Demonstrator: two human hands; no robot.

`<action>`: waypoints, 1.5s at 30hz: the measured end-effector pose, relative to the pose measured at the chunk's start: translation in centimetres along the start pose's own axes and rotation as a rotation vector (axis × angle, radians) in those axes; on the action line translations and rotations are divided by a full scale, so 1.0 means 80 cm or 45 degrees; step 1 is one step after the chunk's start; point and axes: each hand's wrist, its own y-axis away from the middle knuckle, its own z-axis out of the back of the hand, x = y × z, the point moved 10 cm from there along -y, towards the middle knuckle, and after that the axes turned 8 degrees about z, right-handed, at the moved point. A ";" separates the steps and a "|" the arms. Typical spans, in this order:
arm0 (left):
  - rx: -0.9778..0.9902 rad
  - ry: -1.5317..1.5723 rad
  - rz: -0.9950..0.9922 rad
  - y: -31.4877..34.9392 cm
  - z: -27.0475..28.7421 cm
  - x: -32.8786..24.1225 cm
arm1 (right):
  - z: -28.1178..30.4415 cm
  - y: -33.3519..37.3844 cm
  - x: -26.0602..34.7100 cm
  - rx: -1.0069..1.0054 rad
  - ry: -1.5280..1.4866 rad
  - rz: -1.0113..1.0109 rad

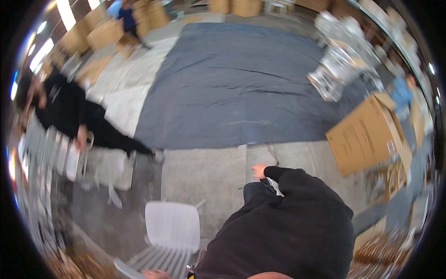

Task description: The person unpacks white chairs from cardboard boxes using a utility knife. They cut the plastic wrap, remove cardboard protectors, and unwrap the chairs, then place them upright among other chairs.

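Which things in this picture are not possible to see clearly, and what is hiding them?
All in the head view:
Left hand: cut off by the lower edge; its hold on the white chair is unclear.
Right hand: too small and blurred for finger detail.
Bundle in shiny plastic: the wrapping hides its contents.
Big box: its walls hide the inside.

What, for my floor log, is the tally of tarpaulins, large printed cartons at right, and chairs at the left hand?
Blue-grey tarpaulin: 1
Large printed cardboard carton: 1
White slatted chair at the left hand: 1
Total: 3
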 end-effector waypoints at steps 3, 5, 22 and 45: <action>0.578 0.205 -0.376 0.020 -0.020 -0.231 | 0.025 0.043 -0.042 -0.109 -0.261 -0.077; 1.058 0.738 -0.442 0.044 0.008 -0.410 | 0.022 0.086 -0.108 -0.146 -0.343 -0.153; 1.501 0.977 -1.185 0.029 0.364 -1.134 | 0.126 0.399 -0.654 -0.946 -0.835 -1.357; 1.821 1.227 -2.199 0.224 0.921 -1.813 | 0.185 0.444 -0.794 -1.571 -2.136 -1.852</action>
